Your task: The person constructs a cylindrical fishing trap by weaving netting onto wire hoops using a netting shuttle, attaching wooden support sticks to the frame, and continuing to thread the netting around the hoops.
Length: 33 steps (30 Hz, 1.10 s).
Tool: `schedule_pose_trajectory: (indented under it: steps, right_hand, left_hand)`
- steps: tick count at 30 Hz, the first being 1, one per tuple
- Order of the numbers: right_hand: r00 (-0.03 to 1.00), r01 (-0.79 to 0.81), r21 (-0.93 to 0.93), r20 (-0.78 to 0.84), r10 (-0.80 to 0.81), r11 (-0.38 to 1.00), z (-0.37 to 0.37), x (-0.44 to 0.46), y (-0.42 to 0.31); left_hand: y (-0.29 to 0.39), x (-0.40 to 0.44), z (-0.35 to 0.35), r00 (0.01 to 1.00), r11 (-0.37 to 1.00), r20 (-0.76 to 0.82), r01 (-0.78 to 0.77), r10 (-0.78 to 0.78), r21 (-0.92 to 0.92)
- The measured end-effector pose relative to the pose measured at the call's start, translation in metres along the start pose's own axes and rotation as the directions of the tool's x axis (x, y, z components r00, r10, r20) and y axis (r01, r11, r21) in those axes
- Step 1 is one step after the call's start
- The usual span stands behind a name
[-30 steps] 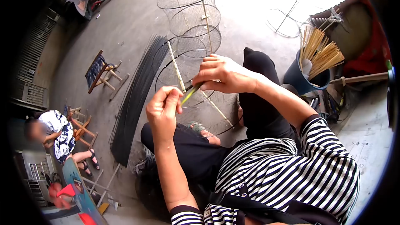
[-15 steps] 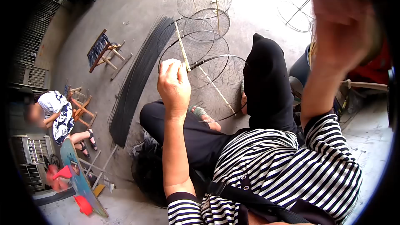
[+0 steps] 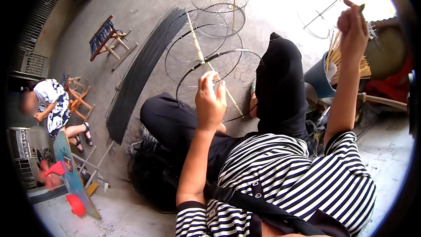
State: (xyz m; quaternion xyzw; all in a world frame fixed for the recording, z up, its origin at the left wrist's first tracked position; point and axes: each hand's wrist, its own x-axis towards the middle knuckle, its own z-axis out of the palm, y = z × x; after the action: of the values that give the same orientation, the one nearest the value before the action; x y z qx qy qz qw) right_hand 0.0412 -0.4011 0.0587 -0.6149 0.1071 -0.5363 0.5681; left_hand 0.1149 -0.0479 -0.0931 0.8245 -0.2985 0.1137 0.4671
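A net trap with black hoops (image 3: 242,51) and fine dark mesh stands in front of my knees. A pale bamboo stick (image 3: 195,39) runs between its hoops, and a thinner one slants across the nearest hoop. My left hand (image 3: 210,101) is at the near side of that hoop, fingers loosely curled and thumb apart, with nothing visible between them. Raised at the upper right, my right hand (image 3: 354,28) is closed on a small green-tipped object (image 3: 362,7), mostly hidden by the fingers.
A bundle of long black rods (image 3: 142,74) lies on the floor to the left. Beyond are folding stools (image 3: 101,39) and a seated person (image 3: 52,105). A blue bucket (image 3: 319,77) of thin sticks stands on the right. A blue board (image 3: 72,175) leans at lower left.
My left hand has come off the hoop's upper edge and moved down and right, its fingers loosening. My right hand, blurred before, is now steadier and slightly lower.
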Motion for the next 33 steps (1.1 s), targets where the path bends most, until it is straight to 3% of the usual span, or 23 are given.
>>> schedule_pose_trajectory:
  steps: [1, 2, 3, 4, 5, 7, 8, 10, 11, 14, 15, 16, 17, 18, 20, 22, 23, 27, 28, 30, 31, 33]
  right_hand:
    - [0.998, -0.034, 0.022, -0.058, 0.035, 0.999, -0.016, 0.015, -0.004]
    - [0.994, 0.041, -0.194, -0.088, -0.059, 0.980, -0.022, 0.017, -0.002]
    - [0.952, 0.299, -0.454, 0.082, -0.295, 0.840, -0.020, 0.010, 0.002]
    - [0.939, 0.345, -0.566, 0.212, -0.272, 0.749, -0.010, -0.005, -0.003]
    - [0.952, 0.215, -0.631, 0.306, -0.016, 0.745, 0.008, -0.031, -0.008]
    - [0.779, 0.062, -0.755, 0.445, 0.442, 0.652, 0.047, -0.080, -0.002]
    - [0.713, 0.010, -0.615, 0.557, 0.425, 0.789, 0.056, -0.094, 0.035]
    - [0.657, 0.415, -0.583, 0.723, 0.213, 0.698, 0.081, -0.114, 0.064]
    - [0.661, 0.414, -0.586, 0.720, 0.213, 0.696, 0.086, -0.116, 0.077]
    - [0.720, 0.350, -0.517, 0.682, 0.129, 0.781, 0.096, -0.106, 0.108]
    - [0.749, 0.316, -0.446, 0.659, 0.069, 0.838, 0.100, -0.101, 0.107]
    - [0.780, 0.281, -0.370, 0.626, 0.014, 0.886, 0.102, -0.100, 0.105]
    - [0.815, 0.073, -0.309, 0.566, 0.122, 0.948, 0.102, -0.096, 0.102]
    - [0.779, -0.244, -0.313, 0.500, 0.378, 0.918, 0.105, -0.087, 0.067]
    - [0.757, -0.102, -0.253, 0.608, 0.241, 0.962, 0.099, -0.062, 0.042]
    - [0.697, -0.124, -0.185, 0.683, 0.219, 0.975, 0.088, -0.042, 0.028]
    - [0.655, -0.187, -0.351, 0.652, 0.383, 0.917, 0.084, -0.037, 0.013]
    - [0.658, -0.166, -0.361, 0.652, 0.376, 0.918, 0.060, -0.058, 0.051]
    - [0.699, -0.118, -0.406, 0.615, 0.366, 0.906, 0.055, -0.065, 0.063]
    - [0.779, -0.024, -0.491, 0.536, 0.324, 0.871, 0.054, -0.075, 0.071]
    - [0.751, -0.069, -0.663, 0.457, 0.477, 0.745, 0.054, -0.073, 0.057]
    - [0.844, 0.340, -0.645, 0.531, 0.081, 0.684, 0.055, -0.073, 0.056]
  left_hand:
    - [-0.004, 0.001, 0.002, 0.998, 0.999, 0.043, 0.037, -0.036, -0.034]
    - [-0.006, 0.001, 0.007, 0.999, 0.999, 0.045, -0.002, 0.004, -0.034]
    - [-0.007, 0.002, 0.012, 0.998, 0.999, 0.045, -0.042, 0.043, -0.034]
    - [-0.010, 0.001, 0.018, 0.996, 0.996, 0.050, -0.079, 0.080, -0.030]
    - [-0.015, 0.000, 0.025, 0.992, 0.998, 0.116, -0.052, 0.057, -0.046]
    - [-0.015, 0.005, 0.036, 0.988, 0.993, 0.101, -0.120, 0.119, 0.004]
    - [-0.014, 0.009, 0.039, 0.984, 0.987, 0.094, -0.156, 0.152, 0.031]
    - [-0.021, 0.015, 0.044, 0.982, 0.997, 0.176, -0.057, 0.065, -0.050]
    - [-0.023, 0.019, 0.045, 0.976, 0.996, 0.215, -0.008, 0.026, -0.086]
    - [-0.013, 0.033, 0.027, 0.904, 0.990, 0.427, -0.082, 0.026, 0.115]
    - [-0.009, 0.035, 0.026, 0.945, 0.986, 0.299, -0.158, 0.135, 0.053]
    - [-0.006, 0.035, 0.022, 0.928, 0.963, 0.304, -0.253, 0.216, 0.087]
    - [-0.003, 0.038, 0.016, 0.901, 0.929, 0.312, -0.351, 0.301, 0.119]
    - [0.006, 0.043, 0.007, 0.866, 0.883, 0.323, -0.445, 0.382, 0.146]
    - [0.029, 0.040, -0.016, 0.825, 0.858, 0.407, -0.487, 0.392, 0.161]
    - [0.057, 0.031, -0.044, 0.767, 0.808, 0.462, -0.566, 0.444, 0.163]
    - [0.073, 0.023, -0.057, 0.759, 0.813, 0.446, -0.573, 0.475, 0.110]
    - [0.128, -0.015, -0.083, 0.690, 0.789, 0.493, -0.614, 0.531, 0.008]
    - [0.135, -0.020, -0.081, 0.668, 0.770, 0.478, -0.637, 0.571, -0.030]
    - [0.146, -0.035, -0.077, 0.634, 0.735, 0.565, -0.675, 0.527, 0.072]
    - [0.151, -0.036, -0.077, 0.633, 0.715, 0.563, -0.692, 0.532, 0.102]
    - [0.160, -0.037, -0.082, 0.620, 0.673, 0.570, -0.724, 0.540, 0.150]
